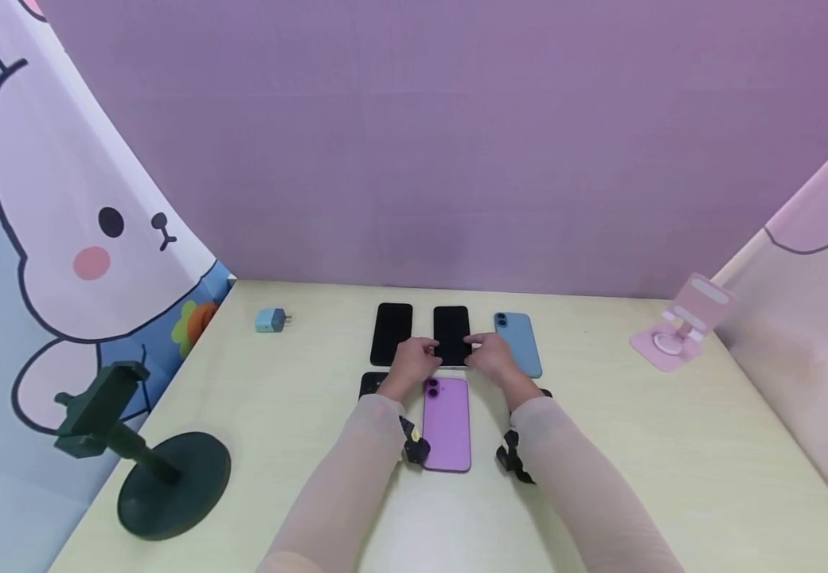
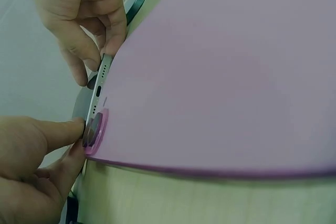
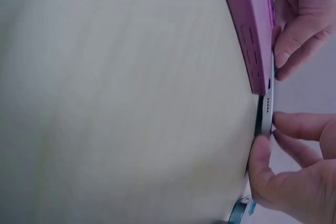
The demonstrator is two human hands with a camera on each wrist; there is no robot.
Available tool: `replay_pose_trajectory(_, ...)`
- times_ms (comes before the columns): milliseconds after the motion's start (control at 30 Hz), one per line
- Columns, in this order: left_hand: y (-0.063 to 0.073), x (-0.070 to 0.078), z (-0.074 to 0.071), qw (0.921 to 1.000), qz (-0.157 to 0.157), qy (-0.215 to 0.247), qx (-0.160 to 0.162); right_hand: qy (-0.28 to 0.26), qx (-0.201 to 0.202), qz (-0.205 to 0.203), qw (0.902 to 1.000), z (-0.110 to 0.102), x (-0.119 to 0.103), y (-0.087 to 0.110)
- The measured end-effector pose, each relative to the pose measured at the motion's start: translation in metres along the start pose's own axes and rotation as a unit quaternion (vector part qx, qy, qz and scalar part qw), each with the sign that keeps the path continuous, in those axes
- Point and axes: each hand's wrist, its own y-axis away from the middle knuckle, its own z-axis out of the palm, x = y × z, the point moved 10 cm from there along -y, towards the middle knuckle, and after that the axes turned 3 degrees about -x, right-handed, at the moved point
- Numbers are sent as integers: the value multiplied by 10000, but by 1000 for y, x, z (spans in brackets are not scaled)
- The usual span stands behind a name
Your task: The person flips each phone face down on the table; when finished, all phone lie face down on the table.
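A black-screened phone (image 1: 451, 330) lies face up in the middle of the back row. My left hand (image 1: 414, 368) pinches its lower left corner, and my right hand (image 1: 494, 360) pinches the lower right one. The phone's silver bottom edge (image 2: 98, 92), with port and speaker holes, shows between both hands in the left wrist view. Just below lies a pink-purple phone (image 1: 447, 422), back up, between the forearms. Another black phone (image 1: 391, 334) is left of the held one; a light blue phone (image 1: 521, 342) lies to the right.
Partly hidden by my left hand is a dark phone (image 1: 370, 383); something dark shows behind my right wrist. A blue charger plug (image 1: 271, 320) is at the back left. A dark green stand (image 1: 173, 485) stands front left, a pink folding stand (image 1: 682, 322) at the right.
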Motion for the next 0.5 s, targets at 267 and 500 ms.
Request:
replay_pose_trajectory(267, 1, 1, 2, 9998, -27, 195, -35, -380, -330, -320, 9982, -2, 0, 1)
replay_pose_trajectory(500, 2, 2, 3, 9995, 17, 295, -92, -642, -534, -455, 9955, -4, -6, 4)
